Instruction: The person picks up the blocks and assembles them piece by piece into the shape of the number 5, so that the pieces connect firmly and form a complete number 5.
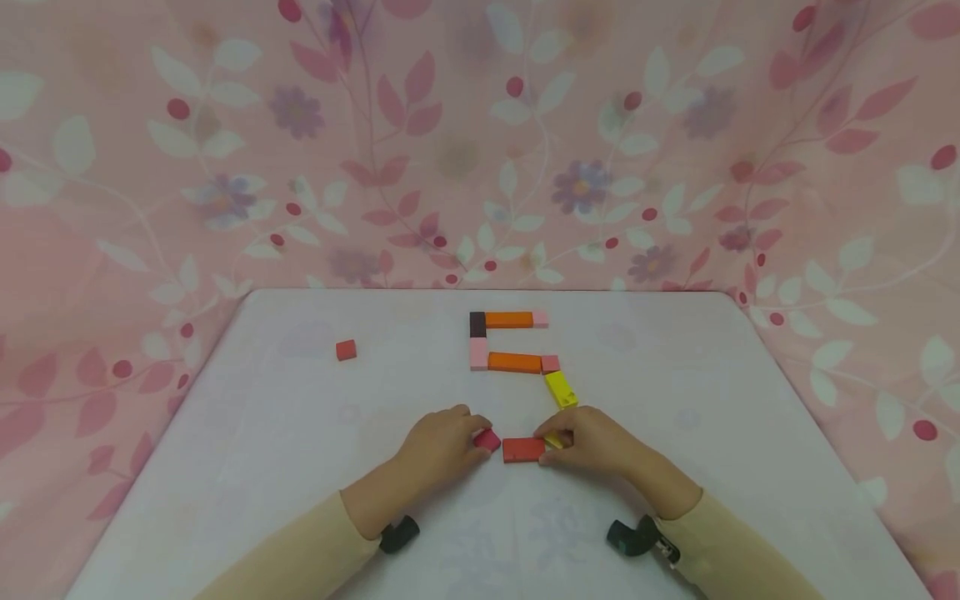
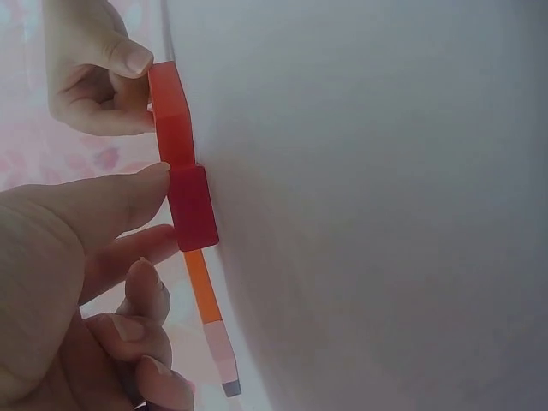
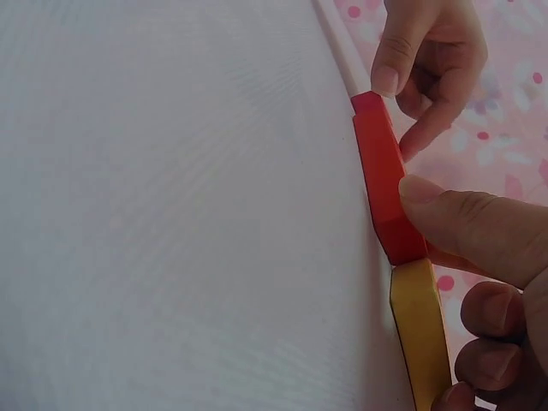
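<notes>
My left hand pinches a small crimson block between thumb and forefinger; its other fingers are curled in the left wrist view. Just right of that lies a longer red block, lying flat, with a narrow gap between the two in the head view. My right hand holds the red block's right end between thumb and finger. A yellow block touches that end in the right wrist view; in the head view the right fingers partly hide it. Another yellow block slants above the right hand.
Farther back, a dark brown block, a long pink block, two orange blocks and small pink blocks form an angular line. A lone red cube sits at left on the white table. Floral cloth hangs behind.
</notes>
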The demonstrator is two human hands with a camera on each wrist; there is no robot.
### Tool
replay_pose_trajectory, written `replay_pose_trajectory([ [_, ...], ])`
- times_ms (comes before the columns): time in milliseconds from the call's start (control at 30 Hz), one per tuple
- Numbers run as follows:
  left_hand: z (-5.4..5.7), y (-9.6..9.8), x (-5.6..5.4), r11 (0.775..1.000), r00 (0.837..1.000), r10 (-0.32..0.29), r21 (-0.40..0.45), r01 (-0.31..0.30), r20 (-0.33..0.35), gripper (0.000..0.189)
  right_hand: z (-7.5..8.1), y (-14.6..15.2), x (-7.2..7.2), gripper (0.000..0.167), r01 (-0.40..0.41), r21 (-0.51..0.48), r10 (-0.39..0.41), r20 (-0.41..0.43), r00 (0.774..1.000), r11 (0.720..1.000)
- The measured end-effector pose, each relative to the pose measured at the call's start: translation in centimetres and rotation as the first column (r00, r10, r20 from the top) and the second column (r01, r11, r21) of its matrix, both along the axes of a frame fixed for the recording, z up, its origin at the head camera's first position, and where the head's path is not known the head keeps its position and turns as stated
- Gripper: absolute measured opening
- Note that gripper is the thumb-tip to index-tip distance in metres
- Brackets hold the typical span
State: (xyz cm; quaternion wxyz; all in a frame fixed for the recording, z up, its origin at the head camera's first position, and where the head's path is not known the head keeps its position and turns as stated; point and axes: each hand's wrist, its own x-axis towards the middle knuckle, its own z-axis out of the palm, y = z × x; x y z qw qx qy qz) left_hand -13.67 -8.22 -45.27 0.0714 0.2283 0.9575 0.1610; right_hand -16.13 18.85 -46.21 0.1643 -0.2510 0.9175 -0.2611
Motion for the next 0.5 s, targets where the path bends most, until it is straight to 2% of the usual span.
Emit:
replay_pose_trajectory([
  [200, -0.09, 0.14, -0.09, 1.0, 1.0, -0.005, 0.006, 0.005, -0.013, 0.032, 0.01, 0.02, 0.04, 0.03, -0.003, -0.007, 0.003, -0.005, 1.0, 1.0],
  [500, -0.56, 0.48, -0.41, 1.0, 1.0, 0.012, -0.004, -0.011, 0.012, 0.033, 0.01, -0.05, -0.02, 0.029, -0.006, -0.005, 0.006, -0.003, 1.0, 1.0],
])
